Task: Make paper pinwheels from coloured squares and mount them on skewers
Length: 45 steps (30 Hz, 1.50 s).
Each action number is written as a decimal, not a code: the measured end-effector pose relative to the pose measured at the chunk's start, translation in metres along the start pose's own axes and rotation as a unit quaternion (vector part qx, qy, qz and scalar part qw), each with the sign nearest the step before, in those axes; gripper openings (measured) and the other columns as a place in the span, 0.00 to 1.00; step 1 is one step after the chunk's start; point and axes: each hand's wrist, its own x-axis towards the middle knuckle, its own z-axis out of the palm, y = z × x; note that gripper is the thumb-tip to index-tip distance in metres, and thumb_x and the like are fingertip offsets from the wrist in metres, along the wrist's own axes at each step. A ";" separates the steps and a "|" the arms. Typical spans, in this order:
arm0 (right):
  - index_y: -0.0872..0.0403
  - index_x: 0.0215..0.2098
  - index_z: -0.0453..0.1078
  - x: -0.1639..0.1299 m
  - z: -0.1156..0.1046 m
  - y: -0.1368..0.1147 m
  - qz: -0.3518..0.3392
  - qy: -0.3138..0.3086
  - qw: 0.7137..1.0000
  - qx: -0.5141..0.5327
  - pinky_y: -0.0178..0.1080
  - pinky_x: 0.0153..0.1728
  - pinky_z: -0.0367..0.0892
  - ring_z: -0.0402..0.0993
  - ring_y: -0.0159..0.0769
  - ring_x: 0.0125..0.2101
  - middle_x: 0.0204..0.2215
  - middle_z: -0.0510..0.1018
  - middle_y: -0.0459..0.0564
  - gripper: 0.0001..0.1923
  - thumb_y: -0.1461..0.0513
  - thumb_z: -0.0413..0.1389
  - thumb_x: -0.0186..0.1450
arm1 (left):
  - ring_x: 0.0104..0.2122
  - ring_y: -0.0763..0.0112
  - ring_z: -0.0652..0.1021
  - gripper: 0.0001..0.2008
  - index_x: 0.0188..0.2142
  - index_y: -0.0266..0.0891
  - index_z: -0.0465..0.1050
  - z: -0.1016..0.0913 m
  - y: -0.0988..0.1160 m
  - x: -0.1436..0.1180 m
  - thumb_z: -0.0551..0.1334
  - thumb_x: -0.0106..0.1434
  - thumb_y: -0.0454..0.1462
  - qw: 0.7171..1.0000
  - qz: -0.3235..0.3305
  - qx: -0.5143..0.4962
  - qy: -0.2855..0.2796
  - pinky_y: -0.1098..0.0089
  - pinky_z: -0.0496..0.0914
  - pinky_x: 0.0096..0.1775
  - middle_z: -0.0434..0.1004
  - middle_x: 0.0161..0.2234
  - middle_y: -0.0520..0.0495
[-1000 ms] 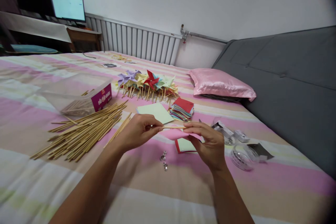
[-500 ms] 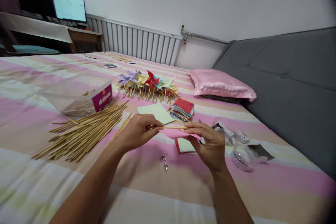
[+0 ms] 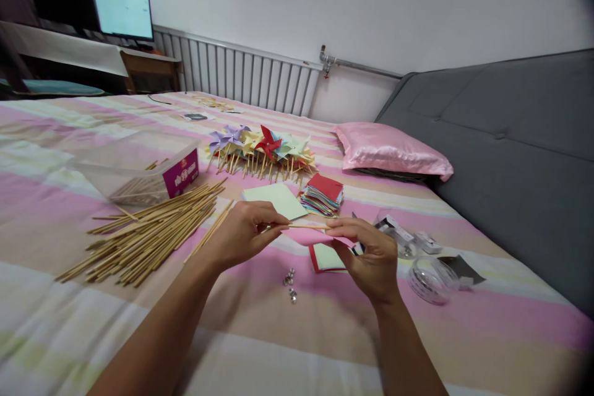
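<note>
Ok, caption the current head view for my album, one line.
Left hand and right hand hold a wooden stick and pink paper, colorful paper pinwheels lying beyond.

Head cam, fwd/down at hands [image 3: 244, 229]

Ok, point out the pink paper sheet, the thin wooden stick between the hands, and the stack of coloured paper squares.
Pink paper sheet [image 3: 305, 236]: head view, exposed surface below the stick.
Thin wooden stick [image 3: 307, 226]: head view, its bare middle.
Stack of coloured paper squares [image 3: 324, 188]: head view, red top sheet.

Both forearms [image 3: 155, 318] are bare (slim and tapering), as are the hands [image 3: 374, 257].
</note>
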 end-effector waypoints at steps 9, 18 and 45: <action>0.51 0.32 0.73 -0.001 0.001 0.000 -0.019 0.022 0.999 -0.021 0.40 0.39 0.69 0.75 0.36 0.35 0.32 0.79 0.47 0.14 0.74 0.59 0.52 | 0.24 0.78 0.71 0.07 0.32 0.37 0.78 -0.001 0.000 -0.001 0.60 0.59 0.34 1.000 0.010 -0.010 -0.003 0.77 0.63 0.26 0.74 0.24 0.49; 0.51 0.31 0.71 0.000 0.000 0.002 -0.064 0.049 0.992 -0.096 0.41 0.36 0.66 0.72 0.36 0.33 0.28 0.78 0.45 0.11 0.71 0.61 0.53 | 0.22 0.77 0.71 0.08 0.33 0.36 0.78 0.003 0.000 -0.001 0.60 0.59 0.35 0.999 -0.014 -0.034 -0.009 0.76 0.62 0.24 0.74 0.23 0.48; 0.54 0.47 0.66 0.004 -0.006 0.014 0.207 0.255 0.942 -0.073 0.44 0.43 0.65 0.71 0.37 0.38 0.44 0.73 0.54 0.21 0.56 0.58 0.57 | 0.22 0.78 0.58 0.17 0.36 0.34 0.70 0.026 -0.018 0.000 0.54 0.62 0.47 0.922 -0.216 -0.301 -0.113 0.75 0.54 0.25 0.54 0.21 0.56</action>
